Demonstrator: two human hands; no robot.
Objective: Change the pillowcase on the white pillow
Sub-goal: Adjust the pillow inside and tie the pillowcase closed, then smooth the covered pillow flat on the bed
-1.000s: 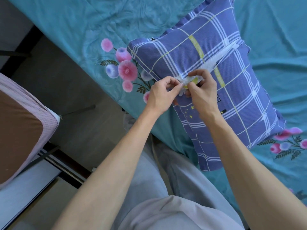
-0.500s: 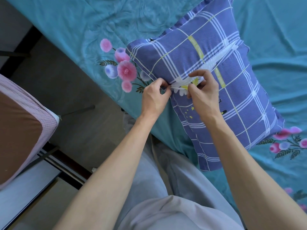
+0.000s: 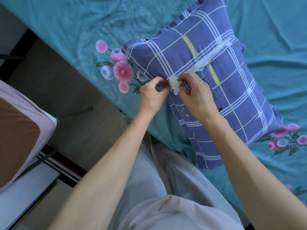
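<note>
Pillow [image 3: 232, 90] in a blue plaid pillowcase [image 3: 166, 63] lies on the teal bed [image 3: 66, 22], white showing along its opening. Left hand [image 3: 152, 97] and right hand [image 3: 196, 98] each pinch the fabric edges there, grip tight. Best to part the edges evenly, without yanking.

free: teal sheet [image 3: 265, 22] around pillow [image 3: 232, 97] | blocked: none seen

ribbed matt cloth pillowcase [image 3: 232, 90]; smooth, faintly shiny cloth bedsheet [image 3: 83, 19].
</note>
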